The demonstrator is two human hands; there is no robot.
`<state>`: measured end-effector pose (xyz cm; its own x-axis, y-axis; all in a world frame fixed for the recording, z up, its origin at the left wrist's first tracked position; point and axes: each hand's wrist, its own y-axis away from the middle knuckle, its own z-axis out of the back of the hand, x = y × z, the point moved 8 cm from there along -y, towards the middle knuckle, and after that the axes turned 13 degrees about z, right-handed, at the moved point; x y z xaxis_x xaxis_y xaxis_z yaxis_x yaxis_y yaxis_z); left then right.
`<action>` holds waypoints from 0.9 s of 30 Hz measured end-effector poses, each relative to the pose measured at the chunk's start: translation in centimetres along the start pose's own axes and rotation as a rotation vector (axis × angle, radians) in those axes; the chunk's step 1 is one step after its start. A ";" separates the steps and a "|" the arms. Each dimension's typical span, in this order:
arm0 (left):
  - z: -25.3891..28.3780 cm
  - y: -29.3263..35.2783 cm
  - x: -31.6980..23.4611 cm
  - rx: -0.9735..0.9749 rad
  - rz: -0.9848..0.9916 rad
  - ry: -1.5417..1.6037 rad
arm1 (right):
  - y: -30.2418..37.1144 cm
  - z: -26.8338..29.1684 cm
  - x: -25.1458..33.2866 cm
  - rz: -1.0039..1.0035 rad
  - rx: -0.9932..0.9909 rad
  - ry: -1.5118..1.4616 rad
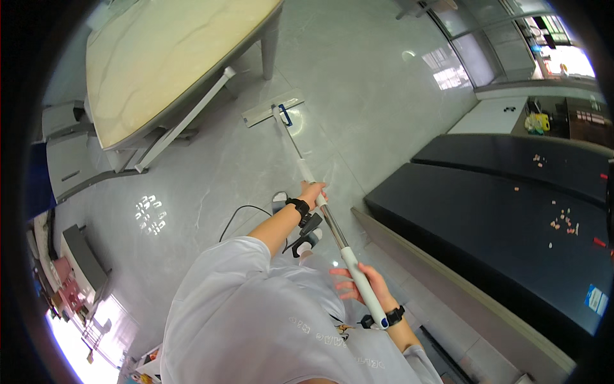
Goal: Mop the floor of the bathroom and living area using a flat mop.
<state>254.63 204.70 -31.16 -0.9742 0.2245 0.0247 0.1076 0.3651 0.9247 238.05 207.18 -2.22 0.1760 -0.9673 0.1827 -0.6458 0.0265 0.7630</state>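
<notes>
A long flat mop [334, 227] runs diagonally across the view, with white grip sections and a bare metal pole. Its wide, pale head [261, 116], with a blue part at the joint, rests on the floor near the table. My left hand [311, 192] is closed around the white section midway along the handle. Lower down, my right hand [377, 286] lies behind the white end grip, touching it, its fingers spread out past the handle rather than wrapped round it. Both wrists carry black bands.
A marble-patterned table [173, 57] with grey legs stands at upper left, grey chairs [71, 168] beside it. To the right is a dark padded bench [473, 211] scattered with small pieces. A black cable [231, 216] lies on the glossy grey floor [345, 57] by my feet.
</notes>
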 end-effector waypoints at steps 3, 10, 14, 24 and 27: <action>0.9 -0.3 1.2 -0.060 -0.006 -0.022 | 2.8 0.8 -0.2 0.075 -0.038 0.138; 2.2 -2.8 4.9 -0.142 -0.059 -0.071 | 5.6 6.8 -3.7 -0.047 -0.130 0.101; 4.5 -3.3 6.7 -0.302 -0.204 -0.157 | 5.9 9.2 -6.9 -0.049 -0.135 0.153; 10.4 -6.7 32.5 -0.616 -0.406 -0.525 | 20.6 28.6 -20.3 -0.070 -0.164 0.156; 8.6 -4.7 45.6 -0.562 -0.358 -0.589 | 30.7 36.1 -24.7 -0.020 -0.402 0.438</action>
<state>211.46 220.98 -37.69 -0.6540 0.6665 -0.3578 -0.4482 0.0397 0.8931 187.00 222.73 -5.69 0.5303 -0.7769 0.3395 -0.3224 0.1856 0.9282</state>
